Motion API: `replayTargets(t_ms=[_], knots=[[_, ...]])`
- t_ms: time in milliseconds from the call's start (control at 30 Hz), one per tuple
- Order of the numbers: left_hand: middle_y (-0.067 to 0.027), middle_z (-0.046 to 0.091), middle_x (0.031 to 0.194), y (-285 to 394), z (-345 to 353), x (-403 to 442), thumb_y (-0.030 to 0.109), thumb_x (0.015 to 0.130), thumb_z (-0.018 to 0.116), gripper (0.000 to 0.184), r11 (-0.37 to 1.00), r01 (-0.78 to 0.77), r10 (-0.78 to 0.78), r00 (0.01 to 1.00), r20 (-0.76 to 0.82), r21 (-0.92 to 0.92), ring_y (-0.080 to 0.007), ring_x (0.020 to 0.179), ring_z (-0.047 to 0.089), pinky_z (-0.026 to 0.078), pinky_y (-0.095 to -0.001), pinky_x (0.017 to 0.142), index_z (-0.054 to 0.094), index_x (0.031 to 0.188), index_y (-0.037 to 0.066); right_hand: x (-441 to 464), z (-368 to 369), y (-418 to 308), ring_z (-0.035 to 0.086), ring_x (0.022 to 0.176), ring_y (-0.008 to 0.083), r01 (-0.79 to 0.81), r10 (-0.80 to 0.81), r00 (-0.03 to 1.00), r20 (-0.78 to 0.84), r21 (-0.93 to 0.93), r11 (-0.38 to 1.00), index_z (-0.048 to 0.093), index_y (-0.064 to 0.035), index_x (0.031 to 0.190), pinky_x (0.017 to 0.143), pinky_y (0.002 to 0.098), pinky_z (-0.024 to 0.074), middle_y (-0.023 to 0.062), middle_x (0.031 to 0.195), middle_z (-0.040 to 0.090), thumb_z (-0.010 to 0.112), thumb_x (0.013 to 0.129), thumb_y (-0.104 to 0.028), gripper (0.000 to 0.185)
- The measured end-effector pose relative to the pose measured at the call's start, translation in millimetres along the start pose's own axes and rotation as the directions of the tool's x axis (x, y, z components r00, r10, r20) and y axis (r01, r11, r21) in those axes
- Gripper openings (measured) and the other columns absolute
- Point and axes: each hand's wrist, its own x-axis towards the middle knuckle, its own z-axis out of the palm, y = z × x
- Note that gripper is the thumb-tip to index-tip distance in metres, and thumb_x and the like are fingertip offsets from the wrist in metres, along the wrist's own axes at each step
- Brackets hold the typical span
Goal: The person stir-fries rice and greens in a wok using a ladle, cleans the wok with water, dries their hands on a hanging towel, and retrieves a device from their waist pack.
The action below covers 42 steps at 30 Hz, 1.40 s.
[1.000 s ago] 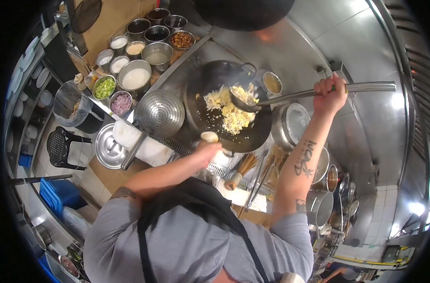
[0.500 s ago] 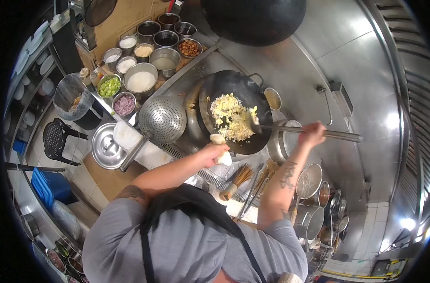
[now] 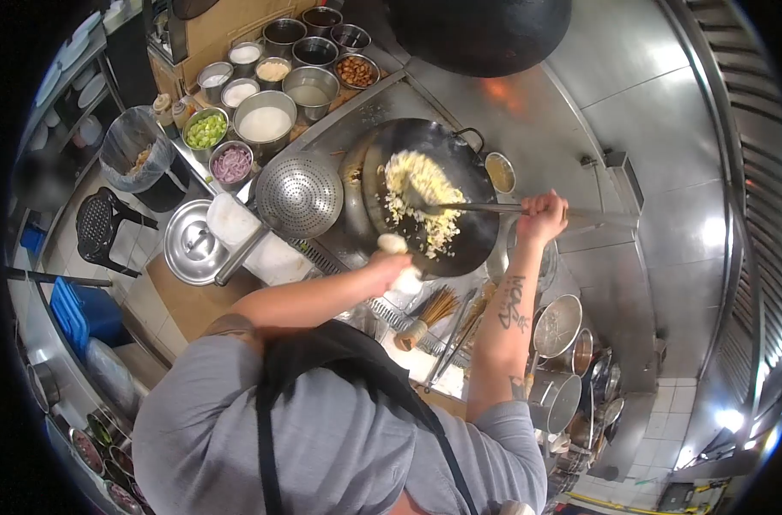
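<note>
My left hand (image 3: 388, 269) is closed around a white cloth (image 3: 406, 281) at the near edge of the dark wok (image 3: 472, 245). A yellow and white mix of egg and rice (image 3: 434, 184) lies in the wok, some of it blurred by motion. My right hand (image 3: 543, 216) grips the long metal handle of a ladle (image 3: 485, 207), right of the wok. The ladle's bowl is down among the food. Left of the wok rests a round perforated strainer (image 3: 299, 196).
Metal containers of sauces, powders, green pieces (image 3: 206, 131) and sliced onion (image 3: 231, 165) stand at upper left. A bamboo brush (image 3: 421, 322) and tongs lie near the wok. Pots (image 3: 554, 402) stand at right; a large dark pan (image 3: 481, 34) is above. A lid (image 3: 193, 243) sits at left.
My right hand has moved left and lower in view, bringing the ladle from above the wok's right side into the food. The food has shifted in the wok. My left hand keeps its hold.
</note>
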Motion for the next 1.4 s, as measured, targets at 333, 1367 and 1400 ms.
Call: replayTargets(t_ms=[333,1367,1400], knots=[[-0.015,0.066,0.093,25,27,-31,0.009,0.082,0.063,0.02,0.998,-0.056,0.058,0.984,-0.169,0.018,-0.0233,0.078,0.067,0.055,-0.0384,0.065,0.061,0.098,-0.003,-5,21,-35,0.032,0.043,0.0117,-0.025,0.028,1.0,0.013,-0.189,0.982,0.042,-0.0103,0.066,0.038,0.0301,0.0285,0.0004,0.053,0.036,0.052,0.083,-0.006,0.02],[-0.0109,0.064,0.087,48,-10,0,0.026,0.09,0.058,0.026,0.994,0.027,-0.003,0.976,0.216,-0.107,-0.0226,0.075,0.067,0.057,-0.0383,0.067,0.055,0.104,0.004,11,-17,14,0.033,0.041,0.0119,0.057,-0.068,0.993,-0.092,-0.117,0.992,0.042,-0.0099,0.067,0.038,0.0295,0.0292,0.0013,0.054,0.038,0.053,0.085,-0.008,0.021],[-0.0115,0.064,0.087,45,0,11,0.022,0.089,0.061,0.024,1.0,0.01,-0.006,0.986,0.164,-0.022,-0.0228,0.075,0.067,0.057,-0.0379,0.065,0.056,0.102,0.003,12,-8,7,0.033,0.041,0.012,0.015,-0.022,0.997,-0.069,-0.093,0.996,0.042,-0.0098,0.067,0.038,0.0298,0.0294,0.0016,0.054,0.037,0.053,0.085,-0.007,0.021]])
